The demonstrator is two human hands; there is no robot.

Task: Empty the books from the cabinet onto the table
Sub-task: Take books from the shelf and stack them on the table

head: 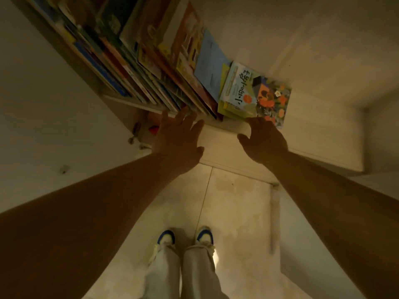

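While both of your hands reach toward the cabinet shelf (129,100), neither one has closed on anything. Your left hand (179,141) is spread, fingers apart, its fingertips at the lower edges of the leaning books (151,67); whether they touch the spines you cannot tell from this angle. Your right hand (264,140) is also open, fingertips at the near corner of the flowered book (257,91), the one with a house and orange blooms on its cover.

Count two hands and two bare forearms. The row of books is too tightly packed and blurred for an exact count, though it is well over ten, all tilted to the right. At the right end, the flowered book lies flat-faced on top of at least two thinner ones, with a pale blue book (210,65) leaning just beside it.

Below the shelf edge sits a white cabinet door (226,147), closed, running under both hands. To the right of the flowered book the wall stands bare. Beneath your arms the tiled floor (237,212) is open, with your two shoes (185,236) close together in the middle.
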